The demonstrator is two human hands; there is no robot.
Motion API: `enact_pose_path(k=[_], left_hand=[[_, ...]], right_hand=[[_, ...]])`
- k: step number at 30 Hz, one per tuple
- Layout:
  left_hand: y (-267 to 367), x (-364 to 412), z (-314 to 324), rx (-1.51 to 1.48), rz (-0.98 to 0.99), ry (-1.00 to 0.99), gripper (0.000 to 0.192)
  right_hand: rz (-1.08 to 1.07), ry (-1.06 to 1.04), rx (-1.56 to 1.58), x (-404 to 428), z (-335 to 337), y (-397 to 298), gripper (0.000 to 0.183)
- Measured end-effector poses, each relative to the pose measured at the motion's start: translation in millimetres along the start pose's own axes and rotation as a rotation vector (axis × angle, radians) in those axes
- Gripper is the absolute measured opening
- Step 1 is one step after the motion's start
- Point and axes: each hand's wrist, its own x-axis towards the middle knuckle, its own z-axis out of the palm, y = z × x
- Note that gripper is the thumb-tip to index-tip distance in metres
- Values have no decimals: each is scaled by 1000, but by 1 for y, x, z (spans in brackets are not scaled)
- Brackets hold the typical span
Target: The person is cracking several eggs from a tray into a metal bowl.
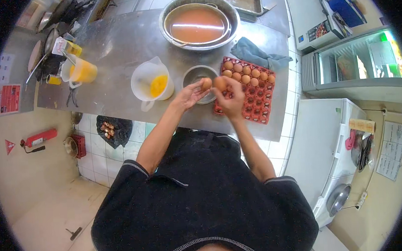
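Note:
Between the fingertips of my left hand (188, 97) is a brown egg (206, 84). My right hand (232, 96) grips a second brown egg (220, 84), held close beside the first. Both eggs are above a round metal bowl (198, 71), whose inside is partly hidden by my hands. To the right lies a red egg tray (260, 112); several brown eggs (246, 78) fill its far rows, and its nearer cups hold none. Left of the bowl stands a translucent plastic jug (138, 81) with yellow beaten egg or yolk (158, 86) at the bottom.
A large metal basin (164, 28) holding a pot of orange-brown liquid (195, 25) stands at the back. A blue-grey cloth (257, 54) lies behind the tray. Another jug (82, 70) with yellow liquid stands left. On the floor, a black bag (120, 141) holds eggshells.

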Motion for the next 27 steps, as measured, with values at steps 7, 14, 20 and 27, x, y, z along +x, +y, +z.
enact_pose_path(k=[7,14,20,27], left_hand=[[-2,0,-15,-90,24,-1,28],[4,0,-20,-11,30,-13,28],[6,-2,-20,53,56,-44,30],[14,2,-21,45,-20,6,36]], right_hand=[[-175,110,-61,9,23,-23,45],[-167,-55,-285,-10,42,12,48],[-96,-12,-168,-12,44,12,45],[522,-34,449,-7,47,35,42]])
